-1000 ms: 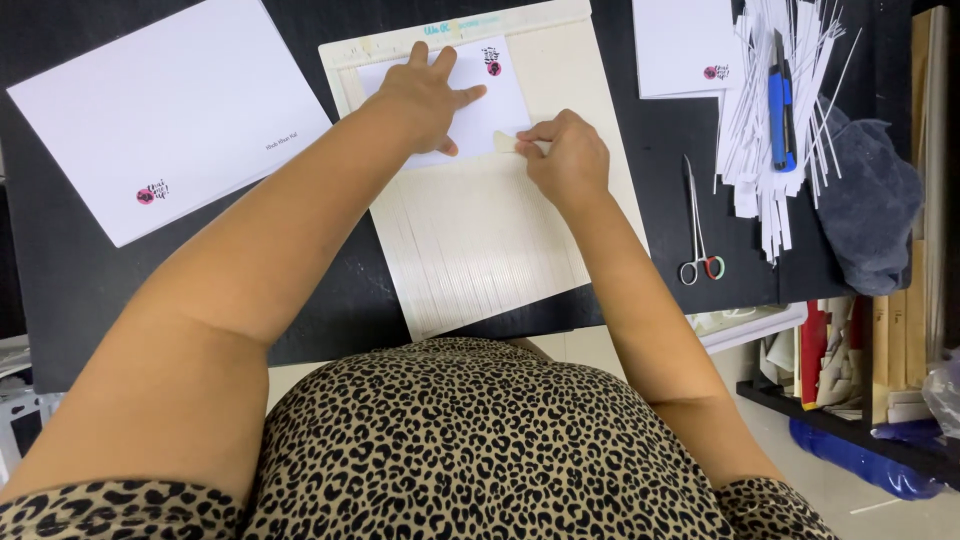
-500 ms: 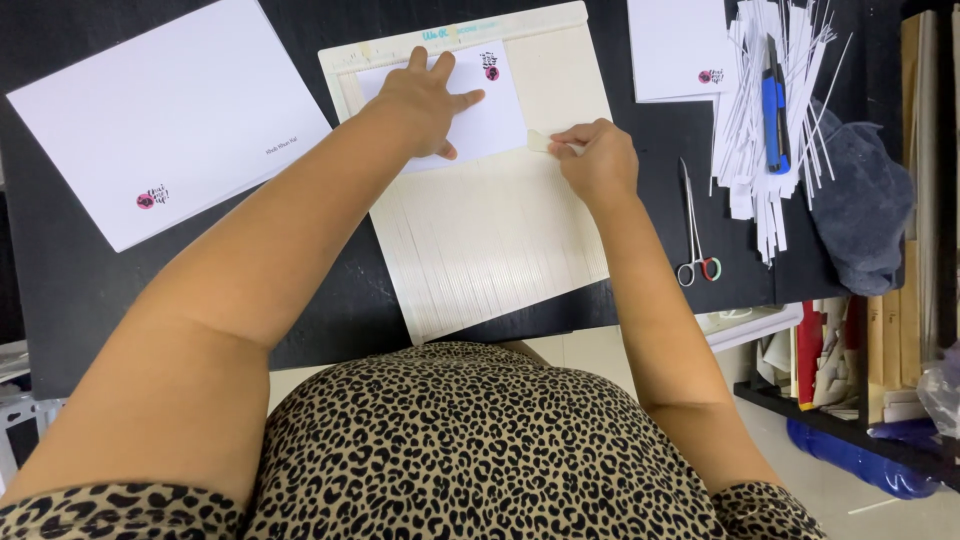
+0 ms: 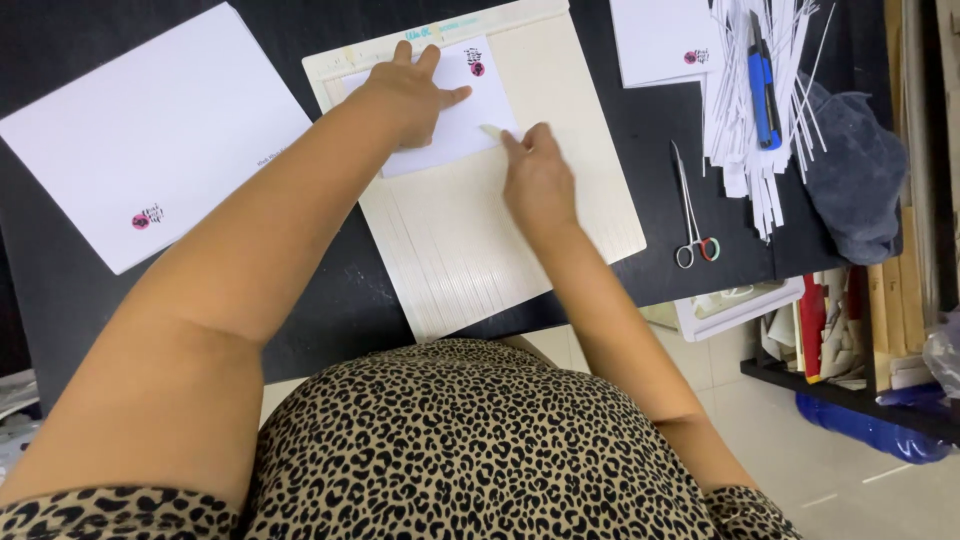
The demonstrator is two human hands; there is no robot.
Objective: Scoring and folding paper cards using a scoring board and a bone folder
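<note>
Cream-coloured and ribbed with parallel grooves, a scoring board point(image 3: 480, 240) is laid near the front edge of the black desk point(image 3: 320, 300), turned slightly askew to that edge. A small white card point(image 3: 455, 125) is kept on the board's far end, tucked towards the top rail, its long axis across the grooves and its printed corner pointed towards the desk's far edge. The card is pressed flat under the left hand point(image 3: 410, 90), whose fingers are spread and released, nothing being grasped. A pale, slim scoring tool point(image 3: 492, 131) is pinched in the clenched fingers of the right hand point(image 3: 538, 180), its tip set at the card's right edge and its long axis angled towards the far left corner.

A crooked crease is judged the main risk: it would be caused by the card slipping under too light a press, or by the tip being steered out of its groove. A tear could follow from too much pressure.

A large white sheet point(image 3: 150, 140) is seen by the left edge; scissors point(image 3: 692, 210), paper strips point(image 3: 770, 110) and a blue pen point(image 3: 762, 85) are gathered towards the right edge.
</note>
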